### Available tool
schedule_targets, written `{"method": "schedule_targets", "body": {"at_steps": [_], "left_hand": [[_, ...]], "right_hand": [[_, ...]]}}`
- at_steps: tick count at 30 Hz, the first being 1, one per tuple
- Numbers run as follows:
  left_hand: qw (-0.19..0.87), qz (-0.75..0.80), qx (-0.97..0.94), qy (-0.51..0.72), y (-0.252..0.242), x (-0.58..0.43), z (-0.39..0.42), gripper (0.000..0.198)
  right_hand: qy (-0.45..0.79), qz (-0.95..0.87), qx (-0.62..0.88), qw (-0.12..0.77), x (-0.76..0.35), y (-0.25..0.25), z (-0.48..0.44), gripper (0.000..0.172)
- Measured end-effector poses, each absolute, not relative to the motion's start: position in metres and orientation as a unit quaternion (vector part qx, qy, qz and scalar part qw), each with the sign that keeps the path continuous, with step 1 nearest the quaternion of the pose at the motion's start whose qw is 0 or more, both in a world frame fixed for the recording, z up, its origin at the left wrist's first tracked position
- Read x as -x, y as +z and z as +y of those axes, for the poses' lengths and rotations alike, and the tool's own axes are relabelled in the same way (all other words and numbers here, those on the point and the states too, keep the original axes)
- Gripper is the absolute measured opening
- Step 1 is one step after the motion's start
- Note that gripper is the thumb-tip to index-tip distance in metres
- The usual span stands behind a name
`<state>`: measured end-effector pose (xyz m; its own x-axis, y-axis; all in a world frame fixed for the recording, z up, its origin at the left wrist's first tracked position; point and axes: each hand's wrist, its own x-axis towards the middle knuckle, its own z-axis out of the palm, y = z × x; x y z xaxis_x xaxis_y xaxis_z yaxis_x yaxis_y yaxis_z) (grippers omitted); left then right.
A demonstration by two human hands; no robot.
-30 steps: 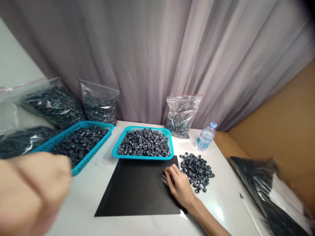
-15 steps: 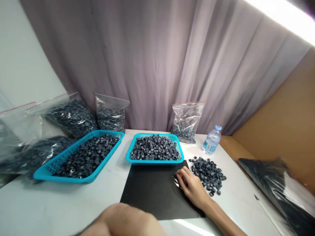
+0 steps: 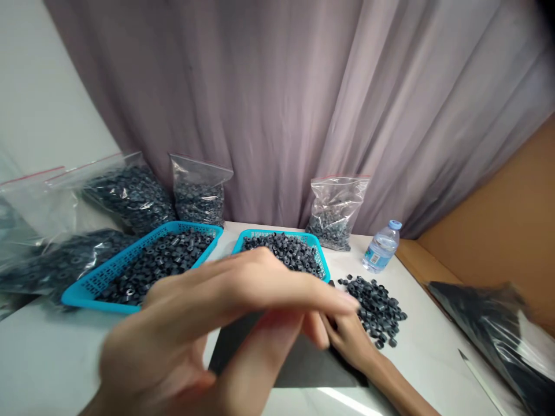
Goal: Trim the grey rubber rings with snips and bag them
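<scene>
Grey curtain [image 3: 260, 115] behind white desk [image 3: 43, 352] | left hand [image 3: 195, 303] raised before black sheet [image 3: 312, 367], fingers [image 3: 316, 290] bent; right hand [image 3: 353, 340] rested beside loose dark pieces [image 3: 377, 305] | pinch by either cannot be told | handling apparently underway; precise pinch likely called for

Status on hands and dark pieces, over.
Left hand in foreground, grip unclear. Right hand at black mat, beside loose pile of dark pieces. Left hand partly blocks view of mat, right basket.

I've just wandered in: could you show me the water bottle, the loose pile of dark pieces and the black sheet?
Water bottle [image 3: 381, 249]: head view, on its body.
Loose pile [image 3: 380, 307]: head view, near its middle.
Black sheet [image 3: 313, 367]: head view, bare part near its front edge.
</scene>
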<state>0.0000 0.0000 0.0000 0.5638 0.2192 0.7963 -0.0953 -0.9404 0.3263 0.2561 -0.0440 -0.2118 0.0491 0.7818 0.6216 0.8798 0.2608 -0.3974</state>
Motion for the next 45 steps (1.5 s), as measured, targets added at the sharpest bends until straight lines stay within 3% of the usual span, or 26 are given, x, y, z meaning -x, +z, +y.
{"method": "schedule_targets", "body": {"at_steps": [6,10,15,18,25,28,29,33,35,38,42,45], "left_hand": [[0.008,0.031,-0.936,0.349,-0.011,-0.042,0.051,0.02],[-0.025,0.161,-0.962,0.218,-0.049,-0.056,0.1,0.021],[-0.031,0.199,-0.957,0.207,-0.08,-0.066,0.142,0.019],[-0.008,0.208,-0.953,0.221,-0.086,-0.066,0.151,0.02],[0.102,0.245,-0.92,0.29,-0.085,-0.07,0.137,0.038],[0.186,0.227,-0.907,0.3,-0.092,-0.082,0.109,0.04],[0.213,0.216,-0.905,0.299,-0.096,-0.089,0.096,0.042],[0.418,0.185,-0.832,0.316,-0.109,-0.136,0.035,0.061],[0.528,0.197,-0.749,0.348,-0.111,-0.161,0.013,0.055],[0.613,0.199,-0.672,0.365,-0.108,-0.168,0.011,0.048],[0.741,0.108,-0.596,0.289,-0.101,-0.13,0.042,0.071],[0.65,0.143,-0.667,0.335,-0.093,-0.113,0.051,0.07]], "right_hand": [[-0.088,-0.688,0.614,0.377,-0.263,-0.222,-0.045,0.025],[-0.137,-0.674,0.612,0.392,-0.27,-0.23,-0.046,0.023],[-0.195,-0.67,0.59,0.405,-0.268,-0.222,-0.053,0.013],[-0.204,-0.695,0.563,0.398,-0.261,-0.214,-0.059,0.026],[-0.094,-0.693,0.559,0.446,-0.248,-0.211,-0.072,0.045],[-0.156,-0.679,0.589,0.409,-0.241,-0.2,-0.068,0.04],[-0.191,-0.681,0.585,0.398,-0.237,-0.195,-0.064,0.047],[-0.256,-0.731,0.517,0.364,-0.223,-0.17,-0.037,0.073],[-0.23,-0.77,0.486,0.342,-0.221,-0.159,-0.02,0.079],[-0.187,-0.812,0.462,0.303,-0.23,-0.145,0.002,0.081],[-0.193,-0.789,0.483,0.326,-0.251,-0.126,0.025,0.063],[-0.144,-0.717,0.527,0.433,-0.254,-0.113,0.04,0.054]]}}
